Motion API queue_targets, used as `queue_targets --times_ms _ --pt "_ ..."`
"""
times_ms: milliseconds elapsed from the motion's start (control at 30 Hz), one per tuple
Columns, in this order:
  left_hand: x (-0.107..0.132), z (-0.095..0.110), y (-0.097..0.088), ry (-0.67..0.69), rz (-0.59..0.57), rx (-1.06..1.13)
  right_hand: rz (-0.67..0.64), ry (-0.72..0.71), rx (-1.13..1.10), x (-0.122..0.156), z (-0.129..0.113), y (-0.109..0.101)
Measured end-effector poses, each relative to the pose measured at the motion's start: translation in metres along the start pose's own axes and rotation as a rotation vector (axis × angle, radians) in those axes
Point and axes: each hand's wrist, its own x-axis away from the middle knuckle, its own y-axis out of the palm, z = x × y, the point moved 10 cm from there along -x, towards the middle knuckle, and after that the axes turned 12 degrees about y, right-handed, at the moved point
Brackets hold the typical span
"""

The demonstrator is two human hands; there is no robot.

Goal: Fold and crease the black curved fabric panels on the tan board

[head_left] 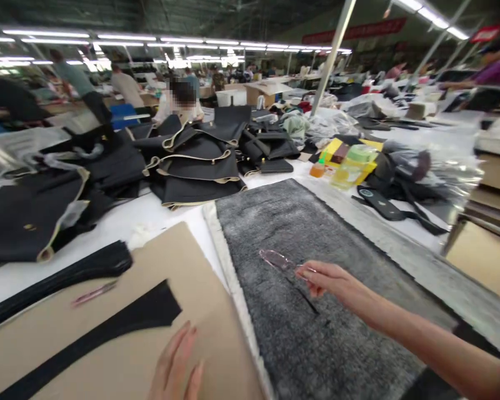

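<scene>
My right hand [323, 280] is closed in a pinch on a pair of eyeglasses [277, 259] with thin, pinkish, clear rims. It holds them just over a dark grey fuzzy mat [266, 216]. A thin black strip [304, 297] shows on the mat below them. At the bottom, my left hand [177, 364] is over a beige board [220, 344] with its fingers apart and nothing in them. Beside its fingertips lies a flat black strap piece [141, 311]. Another black strap [79, 272], thicker and shiny, rests farther left. Between the straps is a slim pink tool [94, 293], too blurred to name.
Black bag pieces with pale edging [200, 161] are heaped behind the board. To the right stand an orange bottle [317, 168], yellow packets [354, 166] and a black strap with a pad [383, 204]. A metal post [333, 55] rises behind. Several people work farther back.
</scene>
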Motion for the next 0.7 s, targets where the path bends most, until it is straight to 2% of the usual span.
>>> queue_targets --times_ms 33,100,167,267,367,433,567,633,700 --pt "-0.008 0.006 -0.011 0.055 0.019 0.047 -0.072 -0.006 0.014 0.001 -0.009 0.035" --pt "-0.022 0.006 -0.038 0.058 0.068 0.087 -0.206 -0.023 0.035 0.004 -0.024 0.101" --pt "-0.028 0.000 -0.057 0.048 0.023 0.100 -0.311 -0.052 0.054 0.008 -0.039 0.160" --pt "-0.016 -0.015 -0.089 0.082 0.014 0.149 -0.443 -0.075 0.072 0.013 -0.056 0.235" --pt "0.019 -0.039 -0.124 0.039 0.054 0.189 -0.555 -0.076 0.088 0.023 -0.067 0.296" --pt "0.046 -0.053 -0.146 -0.020 0.067 0.198 -0.535 -0.109 0.129 0.032 -0.076 0.325" --pt "0.108 -0.073 -0.189 -0.207 0.120 0.200 -0.428 -0.332 0.304 0.066 -0.101 0.370" --pt "0.142 -0.075 -0.207 -0.275 0.162 0.204 -0.478 -0.451 0.421 0.090 -0.105 0.401" --pt "0.177 -0.074 -0.215 -0.334 0.179 0.231 -0.561 -0.519 0.545 0.111 -0.097 0.432"
